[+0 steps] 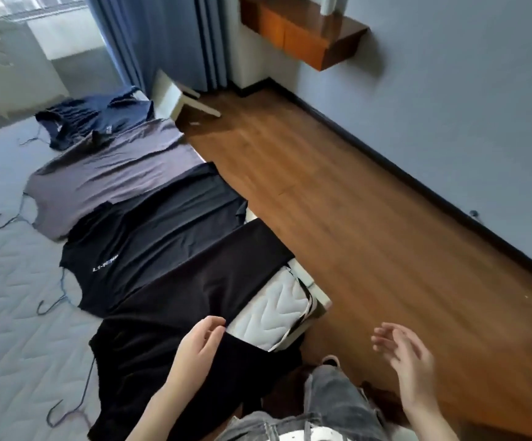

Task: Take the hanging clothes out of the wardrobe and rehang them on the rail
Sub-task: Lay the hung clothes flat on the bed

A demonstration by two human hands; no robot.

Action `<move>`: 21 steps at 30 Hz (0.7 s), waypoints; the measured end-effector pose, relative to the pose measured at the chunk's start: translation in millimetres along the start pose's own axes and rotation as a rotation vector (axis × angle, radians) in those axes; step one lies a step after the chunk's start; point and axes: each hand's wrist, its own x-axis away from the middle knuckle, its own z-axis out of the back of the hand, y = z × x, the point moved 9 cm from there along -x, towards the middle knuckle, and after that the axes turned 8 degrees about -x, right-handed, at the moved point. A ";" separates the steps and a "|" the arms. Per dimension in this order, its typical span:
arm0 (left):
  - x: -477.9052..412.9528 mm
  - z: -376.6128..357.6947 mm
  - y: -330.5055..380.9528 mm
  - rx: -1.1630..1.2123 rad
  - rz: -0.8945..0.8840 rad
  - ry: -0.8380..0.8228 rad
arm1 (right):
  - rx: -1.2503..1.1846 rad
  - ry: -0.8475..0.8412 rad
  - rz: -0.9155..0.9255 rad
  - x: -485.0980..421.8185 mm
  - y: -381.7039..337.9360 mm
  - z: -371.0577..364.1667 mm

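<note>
Along the lower centre of the frame, the left hand (199, 342) is resting on the nearest black garment (150, 351), its fingers curling at the cloth's edge. I cannot tell whether they are actually pinching the fabric. In the lower right, the right hand (408, 361) is hovering above the wooden floor (354, 249), fingers spread and holding nothing.

4 garments are lying in an overlapping row along the edge of the quilted mattress (10, 313), running toward the upper left. After the nearest black garment are lying a black T-shirt (150, 237) with white lettering, a grey T-shirt (105, 183) and a navy garment (99, 119). Wire hangers (51, 409) are poking out at their left ends. At the bottom edge, the person's grey jeans (331, 402) are showing. Blue curtains (150, 36) are hanging at the top.
</note>
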 end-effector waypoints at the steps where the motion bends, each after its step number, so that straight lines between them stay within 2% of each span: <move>1: -12.3 -9.4 15.5 -0.002 -0.027 -0.029 | -0.017 0.055 0.004 -5.4 -1.6 14.5; 7: -81.0 -92.4 107.7 -0.002 -0.093 -0.188 | -0.019 0.217 -0.031 -70.8 1.5 89.8; 11: -127.7 -144.3 150.9 0.031 -0.035 -0.179 | 0.002 0.227 -0.040 -171.9 -13.7 112.2; 14: -156.0 -169.6 183.0 0.048 0.055 -0.107 | 0.070 0.122 -0.040 -261.3 -47.6 101.7; 21: -176.9 -189.1 238.2 0.204 0.283 0.121 | 0.279 -0.333 -0.006 -402.1 -140.5 17.5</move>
